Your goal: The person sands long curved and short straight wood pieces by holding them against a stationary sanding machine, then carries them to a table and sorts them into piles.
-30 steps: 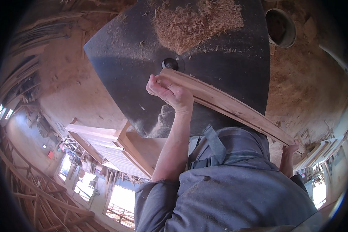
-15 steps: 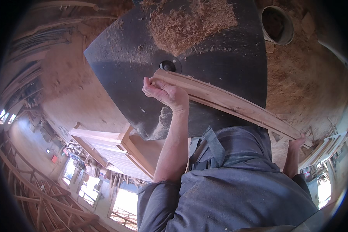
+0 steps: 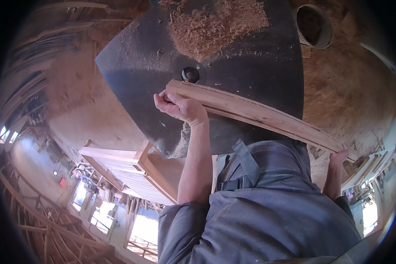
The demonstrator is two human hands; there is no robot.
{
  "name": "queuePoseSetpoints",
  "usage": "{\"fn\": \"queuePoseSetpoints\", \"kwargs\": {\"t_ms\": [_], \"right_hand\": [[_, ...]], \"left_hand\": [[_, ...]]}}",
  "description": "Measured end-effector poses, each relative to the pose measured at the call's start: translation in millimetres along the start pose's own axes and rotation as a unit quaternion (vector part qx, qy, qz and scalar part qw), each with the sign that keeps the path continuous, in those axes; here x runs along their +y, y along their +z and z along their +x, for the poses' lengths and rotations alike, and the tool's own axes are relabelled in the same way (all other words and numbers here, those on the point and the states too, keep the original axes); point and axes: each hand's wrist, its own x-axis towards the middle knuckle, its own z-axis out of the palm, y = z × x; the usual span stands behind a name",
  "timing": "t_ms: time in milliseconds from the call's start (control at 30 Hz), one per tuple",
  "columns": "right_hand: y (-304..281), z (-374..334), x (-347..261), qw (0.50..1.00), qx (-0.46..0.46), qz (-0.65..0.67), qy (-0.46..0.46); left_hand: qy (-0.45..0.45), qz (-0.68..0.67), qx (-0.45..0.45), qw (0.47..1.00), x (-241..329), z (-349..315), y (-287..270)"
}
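The hands [image 3: 182,107] [image 3: 337,156] hide parts of the board [image 3: 255,112].

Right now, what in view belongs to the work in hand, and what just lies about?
In use:
wooden board, held by left hand and right hand
dark table with round fitting

Seemingly just lying about:
wood shavings
bucket
wooden frame
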Motion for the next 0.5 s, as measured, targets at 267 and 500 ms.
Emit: {"fn": "queuePoseSetpoints", "kwargs": {"t_ms": [267, 500], "right_hand": [[-3, 25, -3, 0.999, -0.044, -0.006, -0.007], [6, 19, -6, 0.999, -0.037, 0.007, 0.025]], "left_hand": [[-0.013, -0.036, -0.002, 0.999, 2, 14, 4], [-0.027, -0.06, 0.008, 0.998, 2, 17, 5]]}}
